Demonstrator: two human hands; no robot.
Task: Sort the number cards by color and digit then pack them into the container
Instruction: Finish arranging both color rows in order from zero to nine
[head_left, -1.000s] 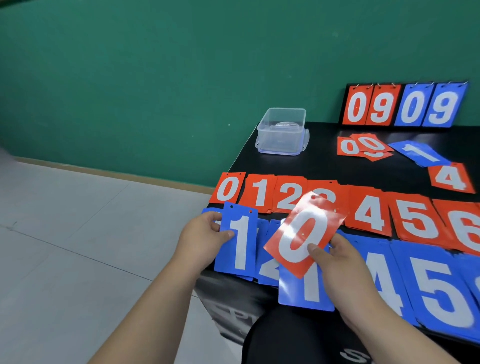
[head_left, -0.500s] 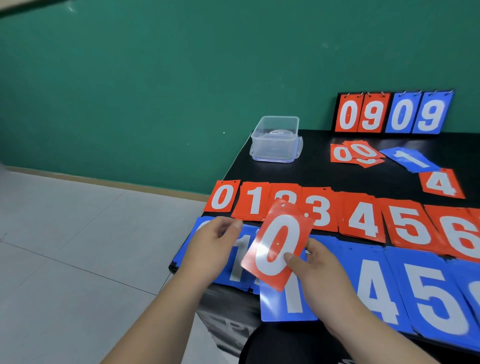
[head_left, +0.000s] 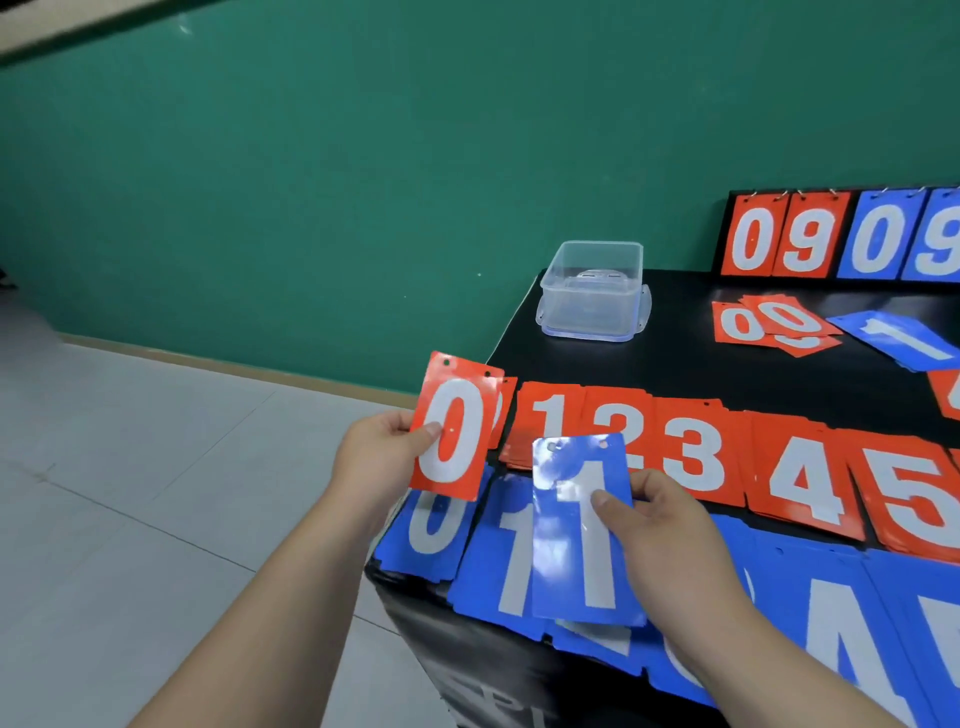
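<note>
My left hand (head_left: 382, 457) pinches a red 0 card (head_left: 457, 426) by its left edge, holding it upright above the table's left corner, in front of the red 0 pile. My right hand (head_left: 670, 540) holds a blue 1 card (head_left: 582, 530), thumb on its face, over the blue piles. A row of red piles runs 1 (head_left: 550, 426), 2, 3 (head_left: 693, 452), 4 (head_left: 802, 483), 5 across the black table (head_left: 675, 364). In front lie blue piles: 0 (head_left: 431, 530), 1 (head_left: 506, 566) and more under my right arm. The clear plastic container (head_left: 592, 291) stands empty at the far left corner.
A flip scoreboard (head_left: 831, 236) showing 09 09 stands at the back right. Loose red 0 cards (head_left: 769, 322) and a blue 1 card (head_left: 898, 338) lie before it. The table's left edge drops to a tiled floor (head_left: 156, 467); a green wall is behind.
The red 0 card passed from my right hand to my left hand and moved left over the red 0 pile. My right hand now holds only the blue 1 card.
</note>
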